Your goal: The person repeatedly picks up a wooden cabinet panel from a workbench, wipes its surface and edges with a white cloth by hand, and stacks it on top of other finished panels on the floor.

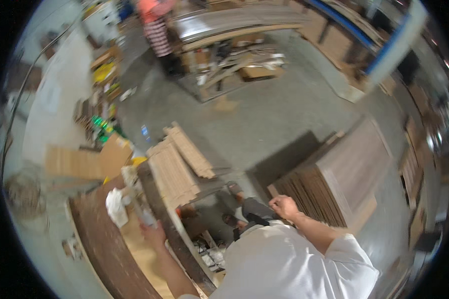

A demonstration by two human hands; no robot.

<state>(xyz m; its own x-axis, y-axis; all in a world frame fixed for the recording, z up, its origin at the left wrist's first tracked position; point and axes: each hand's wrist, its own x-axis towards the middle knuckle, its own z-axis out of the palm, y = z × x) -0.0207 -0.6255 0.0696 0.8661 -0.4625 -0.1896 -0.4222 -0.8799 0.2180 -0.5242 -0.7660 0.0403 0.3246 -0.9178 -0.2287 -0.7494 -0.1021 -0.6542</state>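
My left hand [153,232] is over the workbench at lower left, its fingers closed round a pale, translucent bottle-like thing [145,217]. Blur hides the finer shape of that thing. Just beyond it, a crumpled white cloth or paper [116,207] lies on the brown bench top [105,244]. My right hand [284,206] hangs in front of my body with its fingers curled in. Whatever it may hold is hidden. Closest to it is a tall stack of brown wood-look panels [356,169] on the right.
Bundled light wooden strips [172,172] sit beyond the bench. Cardboard [115,155] and green-and-yellow clutter line the left wall. Farther off, a person in an orange top [154,12] stands by another table [234,25] bearing long boards. A blue-edged frame [391,42] rises at upper right.
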